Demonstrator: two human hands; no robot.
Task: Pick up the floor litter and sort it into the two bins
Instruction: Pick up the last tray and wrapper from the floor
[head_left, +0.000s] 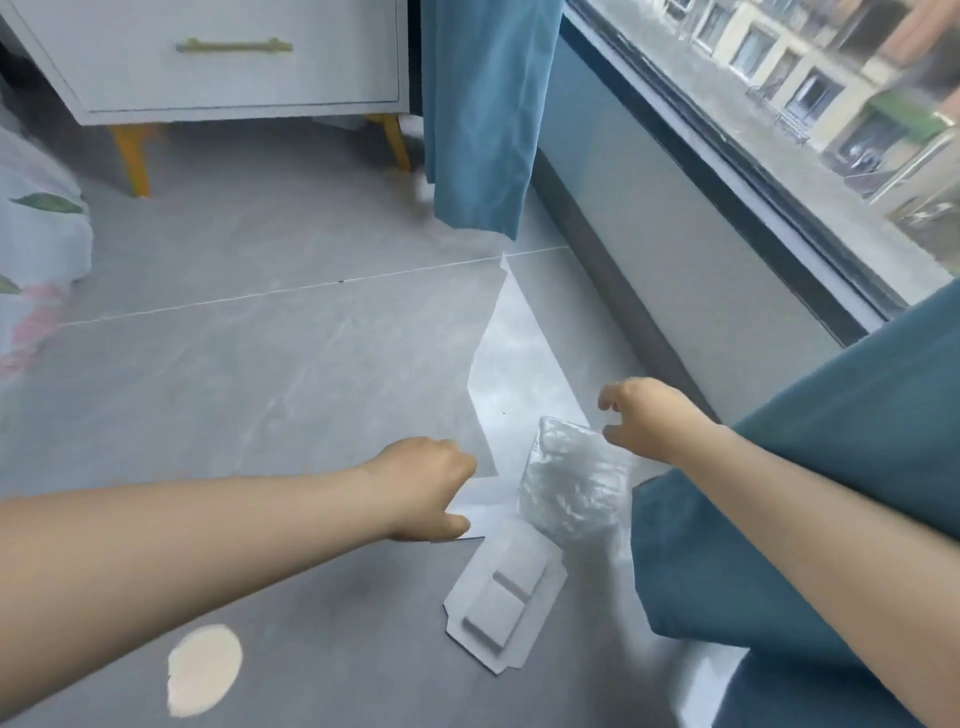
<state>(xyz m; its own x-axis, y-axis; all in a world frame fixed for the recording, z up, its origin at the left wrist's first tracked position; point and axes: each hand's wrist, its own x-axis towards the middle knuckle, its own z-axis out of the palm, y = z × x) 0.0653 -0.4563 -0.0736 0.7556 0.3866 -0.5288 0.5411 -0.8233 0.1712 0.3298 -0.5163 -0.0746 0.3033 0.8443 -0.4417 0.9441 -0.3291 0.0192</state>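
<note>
White paper (488, 506) is pinched by the left hand (426, 486); nothing is held by the half-open right hand (649, 415); the slick plastic (571, 483) could be fumbled.

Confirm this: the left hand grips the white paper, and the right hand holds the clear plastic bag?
Not quite. In the head view the right hand holds nothing; its loosely curled fingers hover by the clear plastic bag. The left hand does grip the white paper.

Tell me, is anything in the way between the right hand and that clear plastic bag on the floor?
Nothing visible. The right hand hovers over the clear plastic bag with bare air between. The blue curtain sits at the bag's right edge, not across the path. The left hand grips white paper.
</note>
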